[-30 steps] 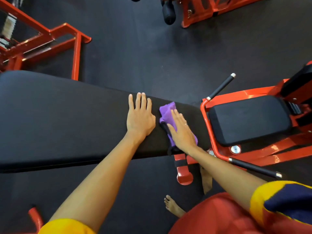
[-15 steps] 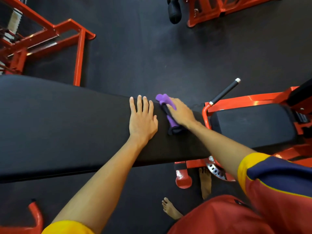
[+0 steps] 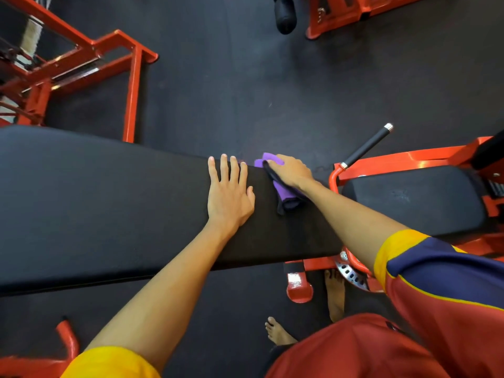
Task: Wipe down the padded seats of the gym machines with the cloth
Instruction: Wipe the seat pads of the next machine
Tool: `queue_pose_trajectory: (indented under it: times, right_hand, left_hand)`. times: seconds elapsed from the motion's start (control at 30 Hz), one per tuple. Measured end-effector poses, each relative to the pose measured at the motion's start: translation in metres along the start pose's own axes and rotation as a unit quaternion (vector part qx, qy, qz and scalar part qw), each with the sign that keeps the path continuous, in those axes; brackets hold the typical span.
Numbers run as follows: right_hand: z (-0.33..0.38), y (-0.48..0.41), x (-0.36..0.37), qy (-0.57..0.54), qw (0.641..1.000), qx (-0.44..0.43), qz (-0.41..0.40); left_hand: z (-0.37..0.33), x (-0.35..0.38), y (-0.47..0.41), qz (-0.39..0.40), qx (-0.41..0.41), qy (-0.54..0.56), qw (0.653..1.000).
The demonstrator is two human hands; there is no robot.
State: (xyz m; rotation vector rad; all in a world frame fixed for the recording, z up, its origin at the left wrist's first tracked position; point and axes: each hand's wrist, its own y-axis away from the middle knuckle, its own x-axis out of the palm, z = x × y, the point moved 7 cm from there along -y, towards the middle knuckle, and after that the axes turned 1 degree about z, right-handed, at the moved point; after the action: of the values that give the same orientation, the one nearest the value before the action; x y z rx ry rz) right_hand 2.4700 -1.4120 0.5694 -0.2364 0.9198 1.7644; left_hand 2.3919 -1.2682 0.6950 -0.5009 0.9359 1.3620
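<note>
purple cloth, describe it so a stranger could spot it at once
Find the long black padded bench crossing the frame. Near its right end, the cloth lies under the right hand, beside the flat left hand. It is the only purple thing in view.

A red steel machine frame (image 3: pixel 133 91) is standing on the dark rubber floor (image 3: pixel 245 91) at ten o'clock; a black foam roller (image 3: pixel 285 17) is showing at twelve, and a black-gripped handle bar (image 3: pixel 367 145) is angling up at two.
</note>
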Motion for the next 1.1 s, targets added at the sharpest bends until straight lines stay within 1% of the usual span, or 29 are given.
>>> queue_pose_trajectory:
  times: [0.07,0.1,0.17,0.23,0.3,0.37,0.4,0.47,0.5,0.6,0.63,0.67,0.77,0.83,0.9,1.0,1.1]
  right_hand:
    - [-0.028,-0.005,-0.001,0.001,0.998,0.058,0.002]
    - [-0.030,-0.006,-0.001,-0.006,0.997,0.071,-0.003]
    - [-0.013,0.000,0.003,-0.028,0.997,0.064,-0.031]
    - [0.015,0.018,0.008,-0.061,0.994,0.027,-0.087]
    - [0.030,0.049,0.014,-0.115,0.982,-0.026,-0.145]
    - [0.029,0.083,0.017,-0.154,0.965,-0.092,-0.190]
    - [0.021,0.096,0.022,-0.155,0.960,-0.123,-0.197]
    - [-0.005,0.110,0.030,-0.132,0.960,-0.152,-0.194]
    - [-0.024,0.105,0.032,-0.124,0.965,-0.131,-0.188]
    - [-0.064,0.076,0.025,-0.153,0.974,0.010,-0.168]
    - [-0.062,0.068,0.022,-0.164,0.972,0.029,-0.163]
    - [-0.050,0.064,0.022,-0.164,0.973,0.019,-0.159]
    - [-0.002,0.082,0.033,-0.144,0.974,-0.075,-0.159]
    - [0.003,0.112,0.044,-0.139,0.972,-0.111,-0.151]
    - [-0.013,0.145,0.055,-0.136,0.970,-0.131,-0.155]
    - [-0.062,0.164,0.061,-0.126,0.974,-0.110,-0.152]
    - [-0.088,0.139,0.053,-0.138,0.981,-0.002,-0.138]
  left_hand:
    - [0.000,-0.001,0.001,0.003,-0.003,0.002,1.000]
    - [0.000,-0.001,0.001,0.002,-0.004,0.003,1.000]
    - [0.000,-0.001,0.001,-0.002,-0.004,0.000,1.000]
    - [0.000,-0.001,0.001,0.004,-0.003,-0.001,1.000]
    - [0.000,-0.001,0.001,0.001,-0.002,0.001,1.000]
    - [0.000,0.000,0.000,0.000,-0.004,0.003,1.000]
    - [0.000,0.000,0.000,0.004,-0.003,0.003,1.000]
    - [0.000,0.000,0.001,0.007,-0.002,-0.003,1.000]
    - [0.000,0.000,0.001,0.008,-0.005,-0.005,1.000]
    - [-0.001,-0.002,0.001,0.016,-0.006,0.005,1.000]
    - [0.000,-0.002,0.002,0.017,-0.006,0.005,1.000]
    - [0.000,-0.002,0.001,0.019,-0.004,0.003,1.000]
    - [0.002,0.000,0.000,0.026,-0.008,0.004,1.000]
    - [-0.001,0.001,0.001,0.030,0.001,0.000,1.000]
    - [-0.005,0.004,0.000,0.028,0.017,-0.007,0.999]
    - [-0.005,0.006,-0.003,0.034,0.026,-0.013,0.999]
    - [-0.010,0.012,-0.008,0.033,0.058,-0.011,0.998]
